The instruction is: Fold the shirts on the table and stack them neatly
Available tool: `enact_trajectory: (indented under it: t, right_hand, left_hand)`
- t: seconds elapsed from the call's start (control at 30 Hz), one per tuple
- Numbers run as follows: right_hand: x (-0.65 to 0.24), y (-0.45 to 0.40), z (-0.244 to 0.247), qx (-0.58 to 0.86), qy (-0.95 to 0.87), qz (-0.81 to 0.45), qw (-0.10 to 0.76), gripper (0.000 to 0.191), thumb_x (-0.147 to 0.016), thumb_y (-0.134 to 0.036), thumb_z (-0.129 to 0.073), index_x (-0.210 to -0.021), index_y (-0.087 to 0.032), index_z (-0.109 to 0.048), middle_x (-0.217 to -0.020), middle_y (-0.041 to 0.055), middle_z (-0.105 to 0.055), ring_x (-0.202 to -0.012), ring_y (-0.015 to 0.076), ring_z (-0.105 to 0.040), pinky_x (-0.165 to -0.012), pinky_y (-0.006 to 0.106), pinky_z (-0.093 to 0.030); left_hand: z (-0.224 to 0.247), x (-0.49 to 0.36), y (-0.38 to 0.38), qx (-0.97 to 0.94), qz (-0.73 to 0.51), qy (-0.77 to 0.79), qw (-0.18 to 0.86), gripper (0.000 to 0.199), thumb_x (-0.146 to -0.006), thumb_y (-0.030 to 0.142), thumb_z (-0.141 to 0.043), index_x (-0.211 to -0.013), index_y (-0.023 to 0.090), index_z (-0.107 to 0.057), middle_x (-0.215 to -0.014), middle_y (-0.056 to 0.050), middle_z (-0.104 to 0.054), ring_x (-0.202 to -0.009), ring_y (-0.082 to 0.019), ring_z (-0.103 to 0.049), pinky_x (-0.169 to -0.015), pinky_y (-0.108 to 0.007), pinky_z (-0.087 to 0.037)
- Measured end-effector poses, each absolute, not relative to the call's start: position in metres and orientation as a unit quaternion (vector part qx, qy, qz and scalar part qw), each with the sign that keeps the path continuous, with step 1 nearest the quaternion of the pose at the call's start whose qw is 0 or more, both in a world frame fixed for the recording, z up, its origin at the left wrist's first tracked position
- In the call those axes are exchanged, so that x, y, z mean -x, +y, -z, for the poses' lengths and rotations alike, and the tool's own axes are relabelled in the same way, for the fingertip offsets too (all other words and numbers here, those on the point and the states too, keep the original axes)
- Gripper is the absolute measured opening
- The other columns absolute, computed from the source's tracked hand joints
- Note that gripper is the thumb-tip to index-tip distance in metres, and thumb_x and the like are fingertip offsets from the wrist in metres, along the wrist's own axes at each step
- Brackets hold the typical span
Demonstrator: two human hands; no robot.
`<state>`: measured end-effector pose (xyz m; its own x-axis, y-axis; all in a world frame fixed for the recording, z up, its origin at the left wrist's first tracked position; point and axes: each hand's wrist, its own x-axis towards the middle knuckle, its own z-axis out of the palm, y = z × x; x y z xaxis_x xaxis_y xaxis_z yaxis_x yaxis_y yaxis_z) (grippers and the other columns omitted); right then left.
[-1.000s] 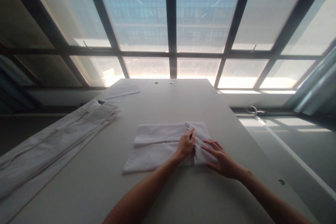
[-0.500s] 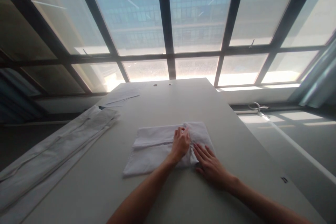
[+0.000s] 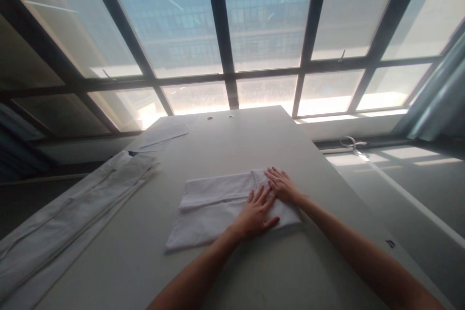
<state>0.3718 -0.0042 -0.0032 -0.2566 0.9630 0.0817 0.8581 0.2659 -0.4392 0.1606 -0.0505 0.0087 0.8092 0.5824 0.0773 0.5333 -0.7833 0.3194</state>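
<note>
A folded white cloth point(image 3: 207, 225) lies on the white table point(image 3: 232, 150) in front of me, with a layered edge running across its middle. My left hand point(image 3: 254, 215) rests flat on the right half of the cloth, its fingers spread and pointing away from me. Close beside it, my right hand point(image 3: 283, 186) lies flat on the cloth's far right part, its fingertips near the far edge. The two hands almost touch. Part of the cloth is hidden under them.
A long stack of white fabric point(image 3: 83, 208) lies along the table's left side. Sheets of white paper point(image 3: 163, 135) lie beyond it at the far left. A small dark mark point(image 3: 390, 243) is near the right edge. Windows point(image 3: 265, 19) stand behind the table.
My left hand has gone from bent fingers gripping the cloth to lying flat with fingers spread. My right hand has moved farther away from me over the cloth. The view has shifted slightly.
</note>
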Motion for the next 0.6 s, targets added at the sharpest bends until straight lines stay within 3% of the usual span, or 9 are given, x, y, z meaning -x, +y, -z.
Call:
enact_trajectory:
  t: [0.1,0.17,0.33,0.43,0.5,0.6]
  right_hand:
    - [-0.378,0.016,0.01,0.608,-0.773,-0.13,0.127,0.056,-0.104,-0.041,-0.034,-0.156,-0.02,-0.039,-0.165,0.0102,-0.027,-0.155,0.0251,-0.016,-0.123,0.053,-0.01]
    - [-0.384,0.024,0.013,0.622,-0.765,-0.116,0.121,0.057,-0.104,-0.042,-0.034,-0.155,-0.019,-0.04,-0.165,0.011,-0.027,-0.154,0.0262,-0.017,-0.123,0.053,-0.01]
    - [-0.397,0.029,0.015,0.652,-0.736,-0.091,0.154,0.056,-0.105,-0.042,-0.032,-0.153,-0.014,-0.044,-0.163,0.0147,-0.032,-0.153,0.0258,-0.024,-0.123,0.049,-0.014]
    - [-0.401,0.029,0.015,0.652,-0.725,-0.097,0.199,0.054,-0.105,-0.039,-0.032,-0.152,-0.014,-0.045,-0.159,0.0143,-0.039,-0.15,0.0228,-0.03,-0.123,0.045,-0.019]
    - [-0.404,0.03,0.013,0.642,-0.725,-0.106,0.227,0.053,-0.104,-0.036,-0.033,-0.151,-0.015,-0.046,-0.158,0.013,-0.042,-0.149,0.0214,-0.032,-0.122,0.043,-0.023]
    - [-0.401,0.027,0.01,0.622,-0.731,-0.113,0.255,0.053,-0.102,-0.033,-0.036,-0.15,-0.015,-0.048,-0.157,0.0124,-0.043,-0.15,0.0206,-0.031,-0.122,0.042,-0.024]
  left_hand:
    - [-0.016,-0.152,-0.062,-0.951,-0.066,0.267,0.142,0.091,-0.085,0.072,-0.062,-0.16,0.031,-0.031,-0.169,-0.01,-0.014,-0.152,-0.047,0.002,-0.117,-0.072,-0.008]
    - [-0.017,-0.148,-0.068,-0.954,-0.058,0.256,0.145,0.095,-0.079,0.071,-0.07,-0.158,0.034,-0.033,-0.169,-0.01,-0.017,-0.151,-0.051,0.001,-0.114,-0.076,-0.007]
    - [-0.011,-0.142,-0.066,-0.951,-0.064,0.264,0.15,0.064,-0.091,0.03,-0.067,-0.151,0.04,-0.046,-0.168,-0.005,-0.021,-0.152,-0.048,-0.008,-0.113,-0.076,-0.016]
    - [-0.008,-0.137,-0.062,-0.948,-0.087,0.263,0.156,0.061,-0.092,0.014,-0.06,-0.146,0.041,-0.053,-0.168,-0.002,-0.022,-0.153,-0.044,-0.008,-0.115,-0.071,-0.021]
    - [-0.009,-0.134,-0.062,-0.951,-0.088,0.256,0.152,0.06,-0.093,0.011,-0.057,-0.144,0.041,-0.054,-0.168,-0.001,-0.022,-0.153,-0.043,-0.008,-0.116,-0.069,-0.022]
    - [-0.012,-0.132,-0.064,-0.958,-0.073,0.242,0.134,0.055,-0.094,0.021,-0.062,-0.144,0.042,-0.054,-0.168,-0.002,-0.022,-0.153,-0.045,-0.007,-0.115,-0.073,-0.018]
